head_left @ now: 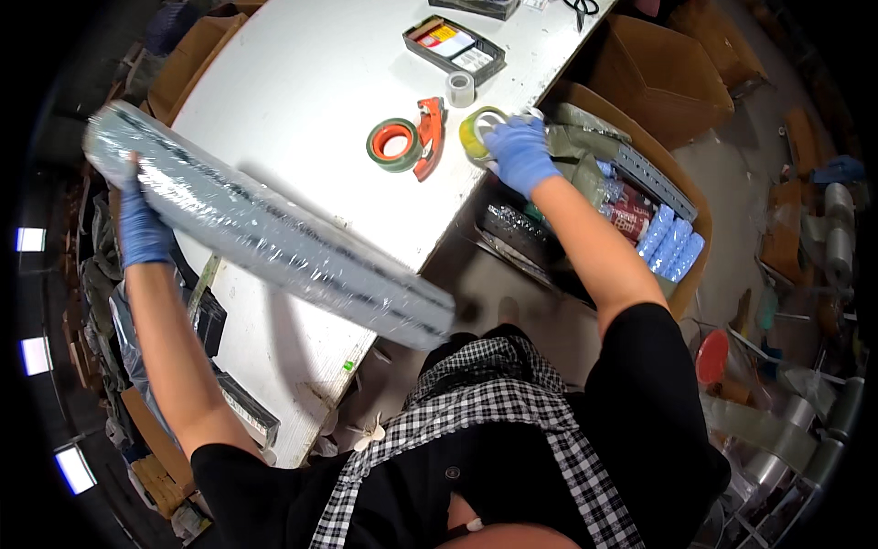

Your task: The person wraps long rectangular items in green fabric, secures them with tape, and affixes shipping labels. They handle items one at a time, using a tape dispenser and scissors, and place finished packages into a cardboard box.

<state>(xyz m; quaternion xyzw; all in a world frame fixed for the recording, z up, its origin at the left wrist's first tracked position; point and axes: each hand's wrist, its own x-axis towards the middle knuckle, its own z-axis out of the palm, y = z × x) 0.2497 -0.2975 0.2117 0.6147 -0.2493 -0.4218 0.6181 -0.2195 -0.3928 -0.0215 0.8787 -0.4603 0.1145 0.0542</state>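
A long grey roll wrapped in shiny clear plastic [274,233] slants across the left side, over the white table. My left hand [144,224], in a blue glove, is closed on it near its far left end; part of the grip is hidden behind the roll. At the table's right edge, my blue-gloved right hand [523,154] grips a roll of yellow tape [472,137] with a white core. To its left lie a green tape roll with an orange core [394,145] and an orange tape dispenser [429,139]. A small clear tape roll [460,89] stands just beyond.
A black tray with papers [454,48] and black scissors [582,11] lie farther back on the white table [302,82]. Beside the table's right edge, a cardboard box [700,188] holds several wrapped rolls. An empty-looking carton [672,78] stands behind it.
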